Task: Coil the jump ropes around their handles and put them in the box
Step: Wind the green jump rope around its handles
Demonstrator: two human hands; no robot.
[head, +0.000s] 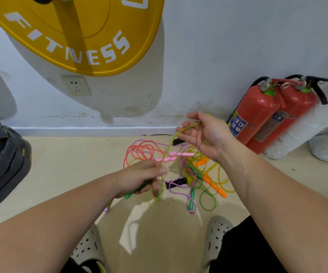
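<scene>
One yellow-green rope (171,143) | left hand (139,178): green handle (132,193) | across right hand (205,134)

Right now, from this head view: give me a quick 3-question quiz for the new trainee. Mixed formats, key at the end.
1. True or false: the left hand grips a green handle.
2. The rope running across the right hand is: A) pink B) yellow-green C) black
3. How many fire extinguishers are in view?

Key: 1 true; 2 B; 3 two.
</scene>
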